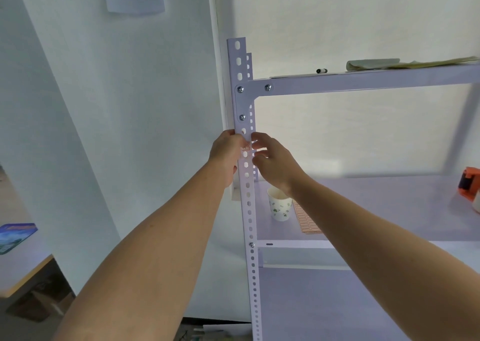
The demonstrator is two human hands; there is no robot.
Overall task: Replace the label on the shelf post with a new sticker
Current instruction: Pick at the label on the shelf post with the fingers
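Both my forearms are reaching up to the shelf post [250, 212], the front left upright of the rack. My left hand [228, 154] is gripping the post from its left edge, thumb lying on the front face. My right hand [275, 164] is coming in from the right edge with fingers curled. Its fingertips [256, 145] are touching the label [246, 147], though I cannot tell whether they are pinching it. The label, small with red print, is sitting on the post's front face between my hands, below the bolted bracket.

Behind the post, a paper cup [279, 207] is standing at the middle shelf's front left corner, with a sticker sheet [306, 220] lying just beside it. A tape dispenser [470, 183] is sitting at that shelf's right edge. A marker [321, 71] is lying on the top shelf.
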